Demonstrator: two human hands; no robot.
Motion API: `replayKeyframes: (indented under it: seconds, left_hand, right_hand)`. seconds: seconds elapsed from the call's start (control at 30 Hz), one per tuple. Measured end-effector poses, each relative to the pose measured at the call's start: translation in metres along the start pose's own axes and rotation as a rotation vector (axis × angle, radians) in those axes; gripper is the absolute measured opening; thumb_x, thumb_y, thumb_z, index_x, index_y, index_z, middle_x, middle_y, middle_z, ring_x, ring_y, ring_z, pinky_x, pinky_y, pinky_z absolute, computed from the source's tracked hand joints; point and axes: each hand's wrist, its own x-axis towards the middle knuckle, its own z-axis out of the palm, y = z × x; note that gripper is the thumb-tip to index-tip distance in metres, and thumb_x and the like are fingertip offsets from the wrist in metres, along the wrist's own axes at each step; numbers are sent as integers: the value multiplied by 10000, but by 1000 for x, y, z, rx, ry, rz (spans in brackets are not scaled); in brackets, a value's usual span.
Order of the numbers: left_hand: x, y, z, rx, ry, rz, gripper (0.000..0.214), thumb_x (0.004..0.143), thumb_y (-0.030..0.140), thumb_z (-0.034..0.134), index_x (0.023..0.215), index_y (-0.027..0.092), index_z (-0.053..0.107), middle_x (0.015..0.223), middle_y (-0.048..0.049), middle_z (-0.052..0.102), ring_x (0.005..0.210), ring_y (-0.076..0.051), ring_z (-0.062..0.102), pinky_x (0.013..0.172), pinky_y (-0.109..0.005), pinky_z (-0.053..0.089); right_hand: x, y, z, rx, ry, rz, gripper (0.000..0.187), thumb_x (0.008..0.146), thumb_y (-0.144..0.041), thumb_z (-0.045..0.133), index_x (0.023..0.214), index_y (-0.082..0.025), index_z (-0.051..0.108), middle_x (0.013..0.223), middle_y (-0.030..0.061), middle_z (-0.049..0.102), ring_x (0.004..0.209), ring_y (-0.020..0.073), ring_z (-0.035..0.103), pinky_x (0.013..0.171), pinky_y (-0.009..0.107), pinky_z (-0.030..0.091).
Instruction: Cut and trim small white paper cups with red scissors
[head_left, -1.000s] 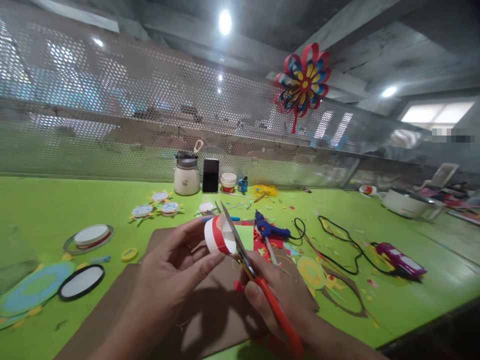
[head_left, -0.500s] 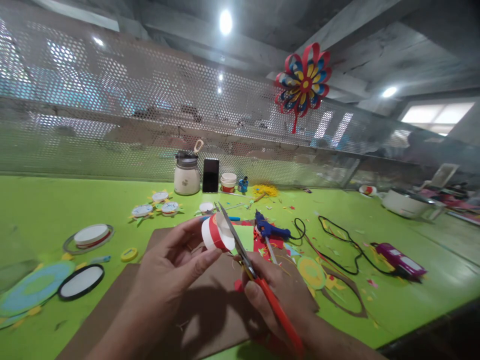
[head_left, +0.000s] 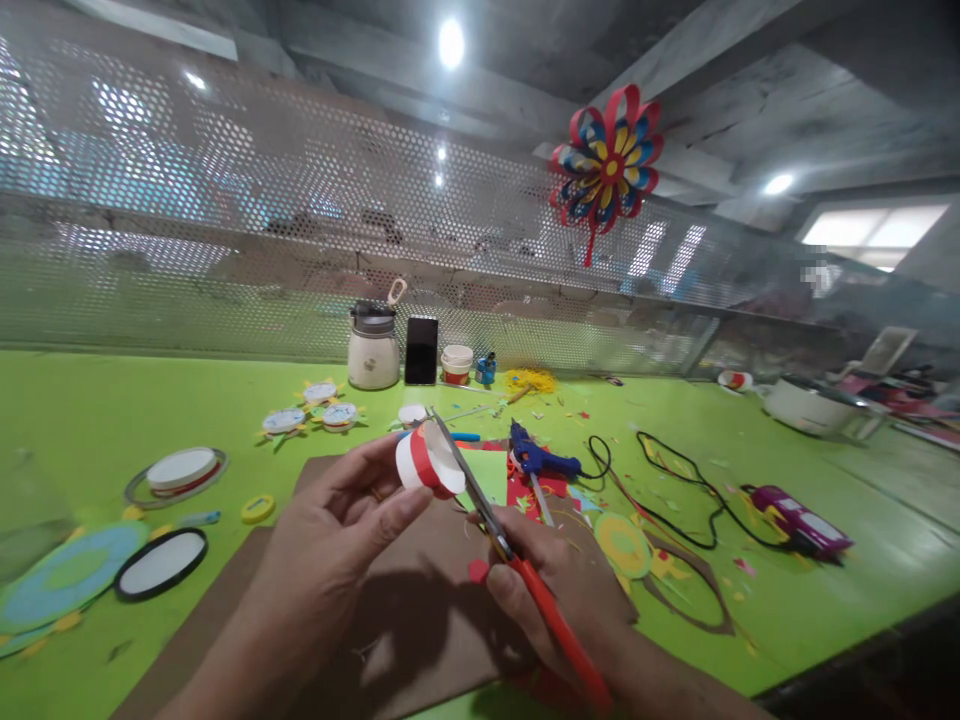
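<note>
Lying on its side above the brown cardboard sheet (head_left: 405, 630), the paper cup (head_left: 421, 462), smooth white card with a red band, turns its open mouth rightward to the scissors (head_left: 525, 575). The left hand (head_left: 337, 535) pinches it between thumb and fingertips. The right hand (head_left: 574, 590) is closed on the red handles; the steel blade crosses the cup's rim. A blue glue gun (head_left: 538, 460) lies just beyond.

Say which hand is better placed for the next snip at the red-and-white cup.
Right, likely. The right hand grips the orange-handled scissors, blades against the open rim of the cup. The left hand pinches the cup, so it can only steady or turn it.
</note>
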Motion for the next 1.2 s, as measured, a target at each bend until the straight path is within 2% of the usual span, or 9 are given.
replayKeyframes:
  seconds: [0.2,0.33,0.43,0.6,0.73,0.9,1.07,1.2]
  left_hand:
    - [1,-3,-5,0,-32,12,411,710,283,830,1104,238,720,1144,-56,755,1047,-230,698,848,-246,560]
    - [0,2,0,-18,-41,-37,409,680,301,848,1067,225,740,1086,-63,773,991,-244,719,809,-273,581]
    - [-1,4,5,-47,-31,-64,404,646,299,870,1025,220,753,1044,-61,783,967,-248,727,799,-279,586]
    - [-2,2,3,-88,-52,-55,336,654,279,868,971,238,766,1013,-46,791,917,-216,738,750,-228,587]
    - [0,-3,-1,-118,-91,-43,266,743,277,810,1005,266,761,1062,-27,782,910,-177,735,764,-199,579]
    - [1,-4,-5,-157,-165,-86,225,835,270,725,1058,271,752,1169,-36,749,1004,-198,714,830,-237,574]
    - [1,3,-3,-175,-166,-108,249,846,318,706,1079,244,755,1173,-74,743,1056,-246,692,824,-286,581]
    - [-1,10,3,-164,-148,-122,255,816,376,726,993,200,779,1110,-96,754,970,-244,697,771,-299,591]
  right_hand:
    - [1,1,-1,-62,-4,15,217,871,-403,543,853,-193,593,637,-18,533,554,133,457,501,230,359]
    - [2,1,-2,-58,-26,21,309,863,-429,542,998,-165,629,717,16,611,605,151,494,562,244,404]
    - [3,1,-3,-46,-30,29,356,868,-439,530,1055,-154,635,736,21,611,613,153,495,576,247,410]
    - [2,1,-2,-52,-26,25,334,866,-435,522,1010,-155,633,718,14,597,610,147,492,576,237,411]
    - [2,1,-3,-81,-16,3,311,870,-432,514,960,-154,618,700,14,593,610,146,497,558,231,408]
    - [1,2,-3,-87,-29,-8,305,865,-428,513,972,-163,620,687,11,609,594,147,498,547,236,406]
    - [1,2,-3,-60,-26,16,291,859,-437,531,962,-180,619,678,7,602,588,151,501,542,244,406]
    - [0,2,-3,-49,-33,32,349,849,-424,552,1077,-173,636,733,17,621,630,160,524,568,249,428]
